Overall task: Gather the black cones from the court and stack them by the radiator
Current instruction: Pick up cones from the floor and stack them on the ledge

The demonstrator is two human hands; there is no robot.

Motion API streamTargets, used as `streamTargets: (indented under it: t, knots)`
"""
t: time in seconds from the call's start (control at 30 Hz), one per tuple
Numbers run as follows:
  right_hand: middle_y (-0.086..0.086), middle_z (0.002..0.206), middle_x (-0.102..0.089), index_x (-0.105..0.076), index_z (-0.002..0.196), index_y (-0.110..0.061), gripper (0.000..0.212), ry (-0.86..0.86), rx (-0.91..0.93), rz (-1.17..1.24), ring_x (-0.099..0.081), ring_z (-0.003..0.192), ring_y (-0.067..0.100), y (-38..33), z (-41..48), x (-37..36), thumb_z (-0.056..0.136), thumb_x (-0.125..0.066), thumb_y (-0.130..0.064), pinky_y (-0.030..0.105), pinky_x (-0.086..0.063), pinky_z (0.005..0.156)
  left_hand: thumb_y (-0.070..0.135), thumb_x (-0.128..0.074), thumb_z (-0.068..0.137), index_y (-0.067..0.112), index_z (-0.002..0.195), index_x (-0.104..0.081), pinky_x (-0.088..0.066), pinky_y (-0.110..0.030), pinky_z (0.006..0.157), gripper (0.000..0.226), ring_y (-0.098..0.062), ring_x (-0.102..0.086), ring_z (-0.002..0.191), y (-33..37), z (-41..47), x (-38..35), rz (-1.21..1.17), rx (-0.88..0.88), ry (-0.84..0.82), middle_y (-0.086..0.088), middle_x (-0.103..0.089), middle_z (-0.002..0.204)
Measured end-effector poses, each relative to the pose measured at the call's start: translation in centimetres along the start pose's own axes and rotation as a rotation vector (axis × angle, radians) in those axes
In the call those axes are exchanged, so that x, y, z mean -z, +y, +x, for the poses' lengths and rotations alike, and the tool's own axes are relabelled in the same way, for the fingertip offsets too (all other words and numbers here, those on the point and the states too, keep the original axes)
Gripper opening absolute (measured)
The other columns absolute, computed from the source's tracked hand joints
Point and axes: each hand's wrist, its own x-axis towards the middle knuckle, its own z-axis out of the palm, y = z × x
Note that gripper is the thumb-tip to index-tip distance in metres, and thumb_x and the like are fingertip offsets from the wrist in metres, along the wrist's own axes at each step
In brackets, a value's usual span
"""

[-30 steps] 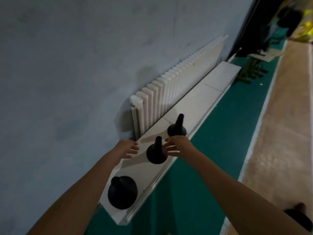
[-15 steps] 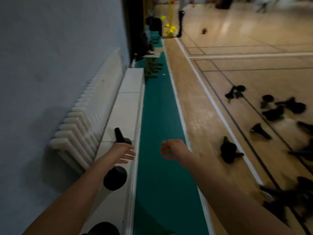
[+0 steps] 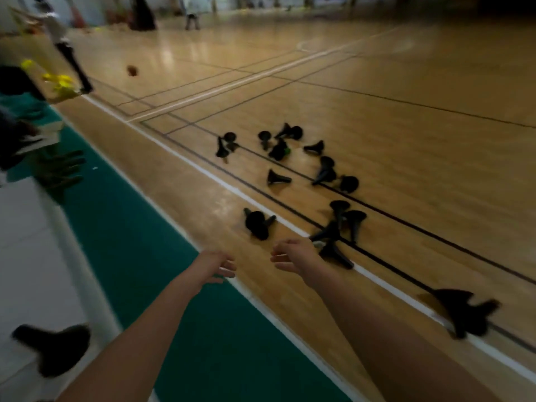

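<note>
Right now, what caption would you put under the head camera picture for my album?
Empty left hand and right hand reach toward black cones scattered on the wooden court.

Single head view, angled down across court floor [image 3: 377,111].

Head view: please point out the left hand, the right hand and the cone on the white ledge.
Left hand [image 3: 214,264]: head view, back of the hand.
Right hand [image 3: 293,252]: head view, back of the hand.
Cone on ledge [image 3: 62,348]: head view, its wide base, blurred.
</note>
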Motion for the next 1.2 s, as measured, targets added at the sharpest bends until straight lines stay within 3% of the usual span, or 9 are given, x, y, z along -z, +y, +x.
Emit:
streamTargets:
  t: [0.1,0.33,0.53,0.73,0.9,1.0,1.07,1.13,1.2]
  knots:
    - [0.013,0.094,-0.064,-0.063,0.104,-0.002,0.015,0.107,-0.031,0.04,-0.067,0.086,0.023,0.2,-0.2,6.7,0.095,-0.057,-0.012,0.031,-0.057,0.071,0.018,-0.042,0.099,0.005,0.117,-0.059,-0.051,-0.037,0.082,0.028,-0.026,-0.066,0.095,3.9,0.9,-6.7,0.063,-0.015,-0.084,-0.014,-0.068,0.108]
    - [0.012,0.096,-0.065,-0.063,0.101,-0.005,0.012,0.316,-0.102,0.164,-0.065,0.09,0.024,1.8,-2.2,25.3,0.095,-0.057,-0.013,0.034,-0.056,0.08,0.021,-0.043,0.1,0.005,0.119,-0.057,-0.052,-0.038,0.091,0.029,-0.021,-0.066,0.094,8.6,2.4,-24.0,0.26,-0.019,-0.303,-0.009,-0.067,0.104]
    - [0.012,0.095,-0.067,-0.064,0.094,-0.008,0.009,0.506,-0.149,0.257,-0.067,0.091,0.026,4.4,-3.9,38.6,0.095,-0.058,-0.014,0.035,-0.056,0.077,0.02,-0.037,0.102,0.01,0.114,-0.058,-0.053,-0.037,0.09,0.027,-0.019,-0.066,0.095,13.0,2.1,-37.7,0.376,-0.108,-0.392,-0.008,-0.067,0.106]
    - [0.012,0.098,-0.067,-0.064,0.111,-0.002,0.022,0.638,-0.221,0.392,-0.067,0.083,0.023,6.7,-3.8,47.2,0.094,-0.059,-0.014,0.036,-0.056,0.075,0.019,-0.04,0.1,0.009,0.114,-0.062,-0.053,-0.036,0.085,0.028,-0.019,-0.068,0.093,16.6,3.1,-48.1,0.486,-0.14,-0.472,-0.008,-0.07,0.101]
    - [0.015,0.105,-0.067,-0.061,0.105,-0.006,0.014,0.725,-0.263,0.512,-0.066,0.08,0.021,6.9,-1.7,52.5,0.097,-0.053,-0.014,0.035,-0.056,0.076,0.018,-0.038,0.1,0.008,0.113,-0.061,-0.051,-0.033,0.073,0.028,-0.019,-0.068,0.089,20.7,6.5,-55.4,0.574,-0.171,-0.549,-0.006,-0.07,0.095]
    - [0.015,0.095,-0.067,-0.06,0.111,0.0,0.02,0.788,-0.288,0.574,-0.065,0.078,0.022,6.4,-0.1,56.1,0.097,-0.052,-0.012,0.036,-0.056,0.076,0.016,-0.036,0.101,0.008,0.111,-0.061,-0.05,-0.03,0.067,0.028,-0.019,-0.068,0.088,24.3,9.2,-59.5,0.613,-0.208,-0.601,-0.007,-0.07,0.096]
    - [0.033,0.107,-0.063,-0.056,0.123,0.007,0.031,0.817,-0.287,0.628,-0.063,0.075,0.03,6.1,0.9,58.6,0.096,-0.05,-0.009,0.036,-0.055,0.075,0.014,-0.037,0.1,0.008,0.109,-0.062,-0.049,-0.029,0.066,0.027,-0.018,-0.068,0.085,26.7,10.7,-62.3,0.63,-0.221,-0.642,-0.006,-0.071,0.094]
    - [0.04,0.129,-0.045,-0.049,0.129,0.008,0.036,0.836,-0.288,0.691,-0.059,0.08,0.044,5.9,1.8,60.8,0.097,-0.047,-0.007,0.04,-0.054,0.075,0.013,-0.037,0.1,0.008,0.108,-0.061,-0.049,-0.029,0.067,0.026,-0.017,-0.067,0.082,28.6,12.1,-65.2,0.67,-0.226,-0.694,-0.006,-0.071,0.092]
    - [0.034,0.12,-0.058,-0.054,0.126,0.004,0.032,0.888,-0.314,0.71,-0.063,0.082,0.033,6.3,3.0,63.5,0.097,-0.049,-0.009,0.032,-0.055,0.064,0.013,-0.035,0.101,0.008,0.109,-0.06,-0.049,-0.028,0.066,0.026,-0.017,-0.065,0.08,30.1,13.3,-68.9,0.727,-0.225,-0.741,-0.006,-0.069,0.092]
